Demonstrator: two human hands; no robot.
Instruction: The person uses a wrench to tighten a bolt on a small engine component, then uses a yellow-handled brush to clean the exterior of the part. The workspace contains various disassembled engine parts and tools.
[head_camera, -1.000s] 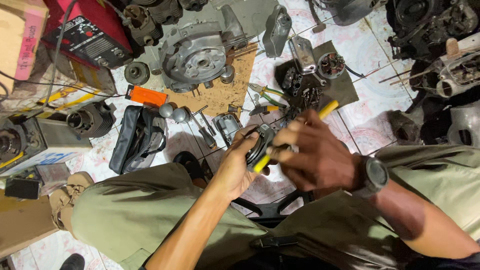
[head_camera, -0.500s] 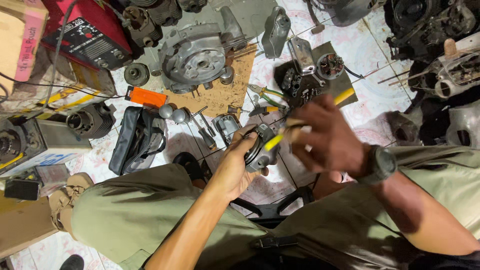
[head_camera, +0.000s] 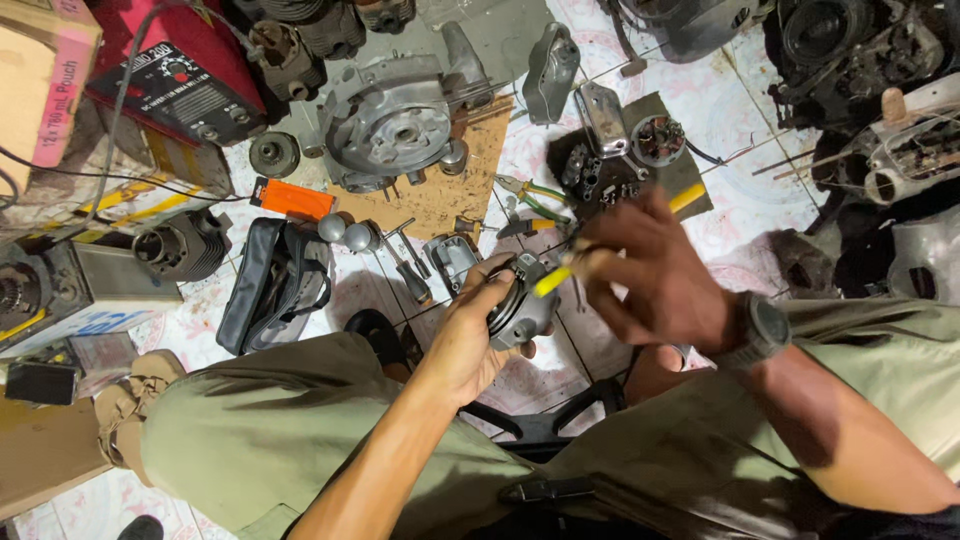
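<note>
My left hand (head_camera: 470, 335) grips a small round grey metal engine part (head_camera: 522, 305) over my knees. My right hand (head_camera: 650, 270), with a dark watch (head_camera: 762, 330) on its wrist, holds a tool with a yellow handle (head_camera: 555, 278). The tool's inner end rests against the metal part, and its yellow far end (head_camera: 688, 197) sticks out past my fingers. Both hands hang above the tiled floor between my olive-green trouser legs.
Spread over the floor are a grey engine casing (head_camera: 390, 125) on a cardboard sheet (head_camera: 450, 190), pliers (head_camera: 530, 195), an orange box (head_camera: 292, 198), a black pouch (head_camera: 270, 285), a red welding machine (head_camera: 175, 85) and a dark cylinder (head_camera: 185, 245). Engines crowd the right edge (head_camera: 880, 60).
My right hand has moved up and to the right with the yellow-handled tool, turning it against the metal part. My left hand has kept its hold on the part.
</note>
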